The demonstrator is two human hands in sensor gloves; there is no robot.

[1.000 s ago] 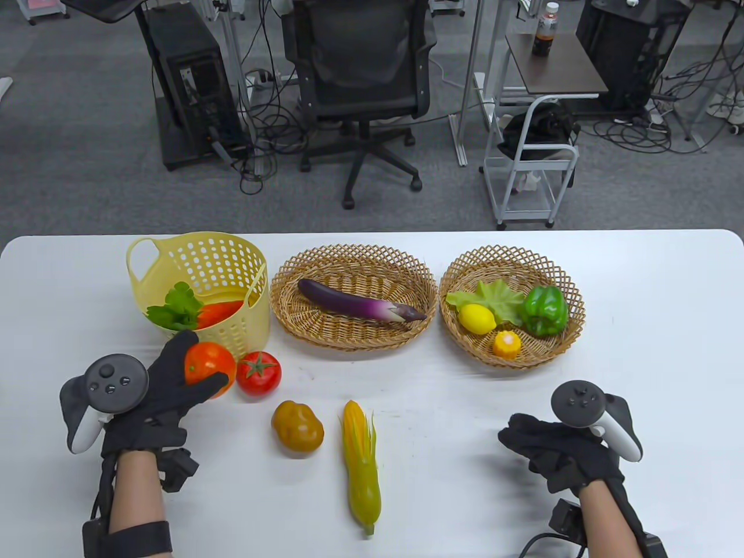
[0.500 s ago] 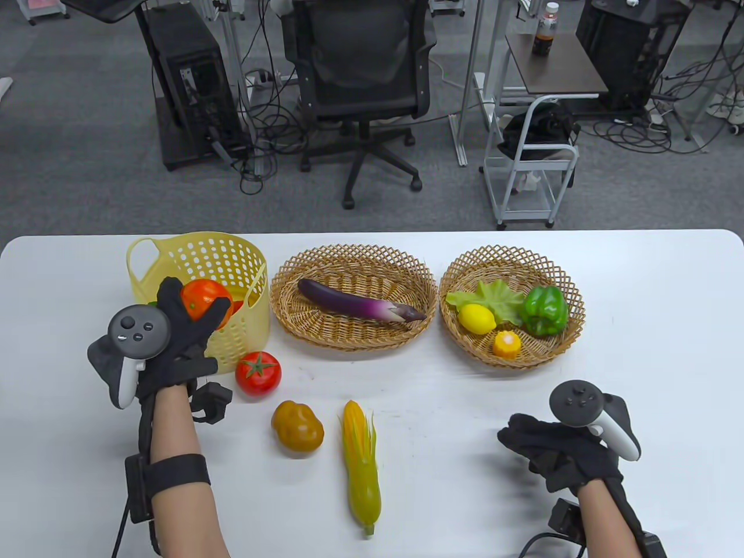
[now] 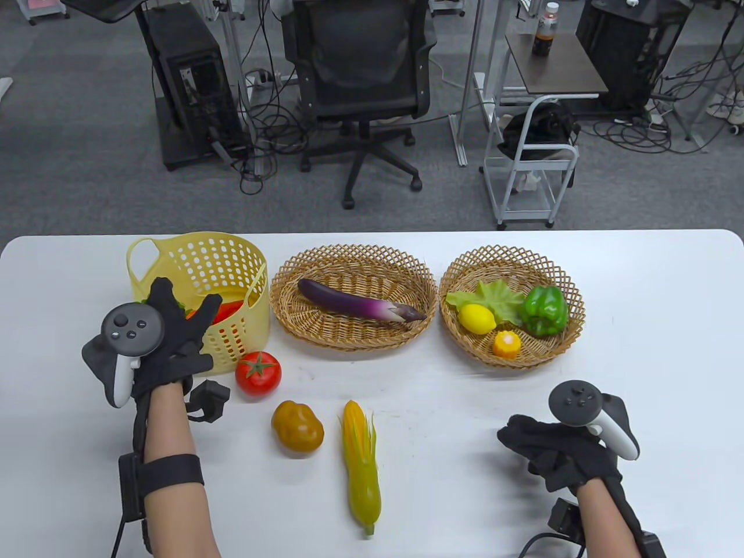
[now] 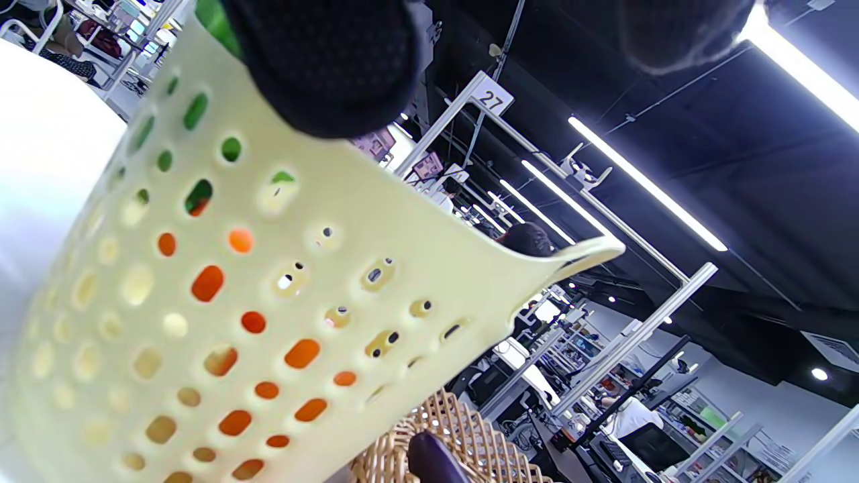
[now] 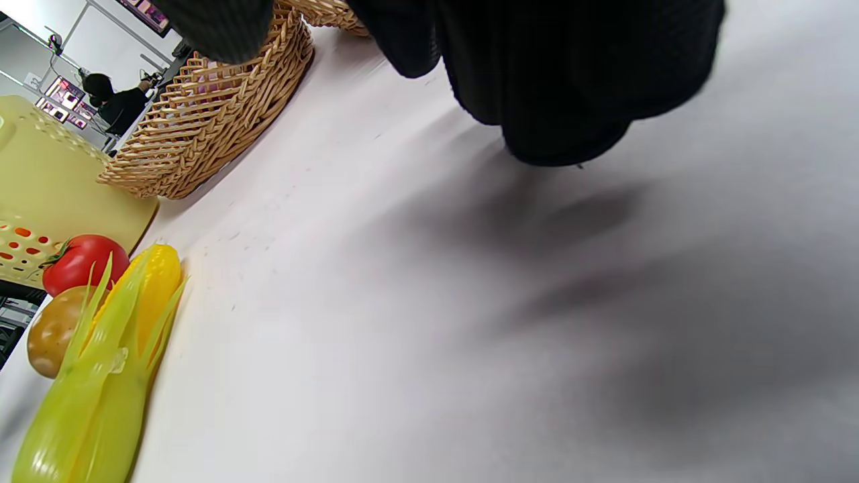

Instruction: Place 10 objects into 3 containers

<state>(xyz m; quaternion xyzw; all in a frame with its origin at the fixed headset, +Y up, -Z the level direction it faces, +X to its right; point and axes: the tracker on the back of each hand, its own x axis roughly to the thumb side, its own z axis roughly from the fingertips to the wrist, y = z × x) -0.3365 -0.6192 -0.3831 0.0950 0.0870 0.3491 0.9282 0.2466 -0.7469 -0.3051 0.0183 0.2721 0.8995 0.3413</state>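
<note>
My left hand (image 3: 186,303) hovers over the front rim of the yellow plastic basket (image 3: 221,256) with its fingers spread and holds nothing. Orange and red show between the fingers inside the basket, and through the basket's holes in the left wrist view (image 4: 201,302). A red tomato (image 3: 258,373), a brown potato (image 3: 297,426) and a corn cob (image 3: 361,465) lie on the table in front of the baskets. My right hand (image 3: 543,447) rests on the table at the right with its fingers curled and holds nothing.
The middle wicker basket (image 3: 290,325) holds an eggplant (image 3: 360,306). The right wicker basket (image 3: 572,340) holds a lemon (image 3: 476,318), a green pepper (image 3: 544,311), lettuce (image 3: 494,293) and a small orange piece (image 3: 506,343). The corn (image 5: 100,376) and tomato (image 5: 84,261) show in the right wrist view.
My left hand carried the orange from beside the tomato up over the yellow basket and let it go; its fingers are now spread and empty. The right hand has not moved.
</note>
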